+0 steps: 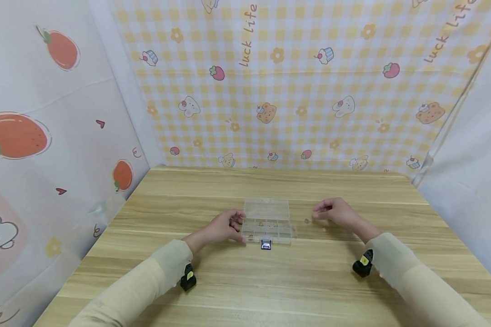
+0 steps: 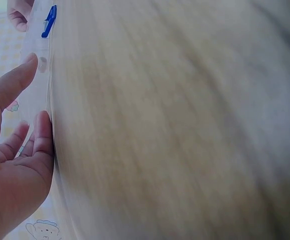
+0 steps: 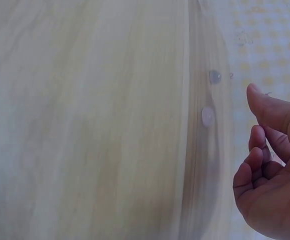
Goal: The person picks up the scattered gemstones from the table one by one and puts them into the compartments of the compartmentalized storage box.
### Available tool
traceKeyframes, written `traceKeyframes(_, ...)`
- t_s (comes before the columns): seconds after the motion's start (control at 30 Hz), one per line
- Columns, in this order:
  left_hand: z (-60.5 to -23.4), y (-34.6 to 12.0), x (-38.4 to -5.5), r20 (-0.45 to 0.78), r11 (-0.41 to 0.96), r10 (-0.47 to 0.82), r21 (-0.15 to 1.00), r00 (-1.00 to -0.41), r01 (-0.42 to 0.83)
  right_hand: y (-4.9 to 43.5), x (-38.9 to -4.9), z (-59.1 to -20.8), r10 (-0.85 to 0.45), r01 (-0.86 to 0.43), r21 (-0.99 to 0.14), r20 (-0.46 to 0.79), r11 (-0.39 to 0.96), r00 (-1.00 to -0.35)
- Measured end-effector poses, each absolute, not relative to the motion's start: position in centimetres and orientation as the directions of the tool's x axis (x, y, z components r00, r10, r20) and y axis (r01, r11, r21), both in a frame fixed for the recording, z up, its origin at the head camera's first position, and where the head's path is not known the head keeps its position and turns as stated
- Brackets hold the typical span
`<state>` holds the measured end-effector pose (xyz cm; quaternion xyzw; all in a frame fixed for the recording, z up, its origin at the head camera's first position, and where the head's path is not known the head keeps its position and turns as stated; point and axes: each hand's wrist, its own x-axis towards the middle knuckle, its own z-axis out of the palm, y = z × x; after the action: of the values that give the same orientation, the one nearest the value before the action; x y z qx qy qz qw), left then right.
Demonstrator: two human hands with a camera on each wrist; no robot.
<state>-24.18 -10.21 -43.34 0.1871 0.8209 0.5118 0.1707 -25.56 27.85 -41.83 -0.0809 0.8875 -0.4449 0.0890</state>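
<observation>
A clear plastic compartment box [image 1: 287, 238] lies on the table with its lid [image 1: 266, 209] folded back and a blue latch [image 1: 266, 245] at its front. A few small pieces sit in its compartments. At the box's left end, my left hand [image 1: 226, 225] holds it, thumb at the front corner and fingers farther back. To the right of the box, my right hand [image 1: 334, 212] hovers with loosely bent fingers and nothing visible in them. Near it lie a small grey stone [image 3: 215, 76] and a pale pinkish stone [image 3: 207, 116].
The wood-grain table [image 1: 245, 286] stretches around the box. Behind it hangs a yellow checked curtain [image 1: 278, 81], and a fruit-print curtain [image 1: 77, 104] borders the left. Each wrist carries a black camera.
</observation>
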Motion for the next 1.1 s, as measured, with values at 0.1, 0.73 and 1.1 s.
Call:
traceKeyframes(0.1, -43.4, -10.2, -24.2, -0.086, 0.393, 0.483, 0.911, -0.871, 0.128, 27.4, -25.4, -41.7, -0.220, -0.066, -0.805, -0.081, 0.589, -0.972)
traceKeyframes(0.73, -43.6, -10.4, -24.4, -0.085, 0.408, 0.499, 0.901, -0.862, 0.147, 24.4, -24.5, -40.4, -0.295, -0.137, -0.824, -0.038, 0.550, -0.955)
traceKeyframes(1.1, -43.6, -10.3, -24.4, -0.084, 0.401, 0.496, 0.905, -0.864, 0.142, 22.3, -24.3, -40.2, -0.306, -0.159, -0.818, -0.021, 0.553, -0.952)
